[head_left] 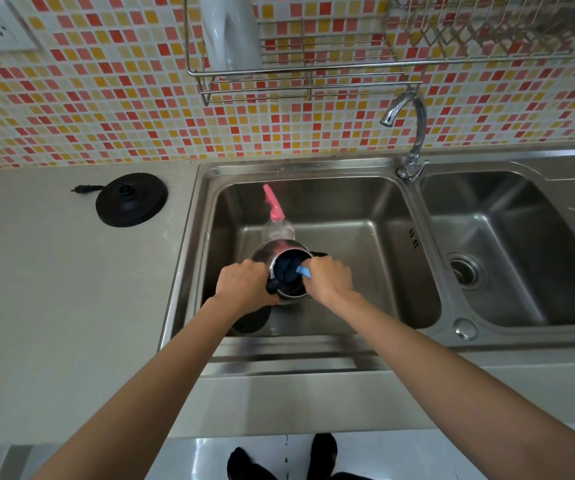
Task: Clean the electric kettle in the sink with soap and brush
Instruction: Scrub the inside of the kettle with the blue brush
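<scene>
The steel electric kettle [268, 255] stands in the left sink basin [365, 244] with its mouth open toward me. My left hand [244, 284] grips the kettle's black handle at its left side. My right hand [329, 277] holds a blue brush [302, 271] whose head reaches into the kettle's dark inside. A clear soap bottle with a pink cap [275, 216] stands just behind the kettle in the same basin.
The black kettle base [132, 199] with its plug lies on the grey counter at left. A chrome tap [409, 133] stands between the two basins, and the right basin [508, 244] has a drain. A wire rack [300, 74] hangs on the tiled wall.
</scene>
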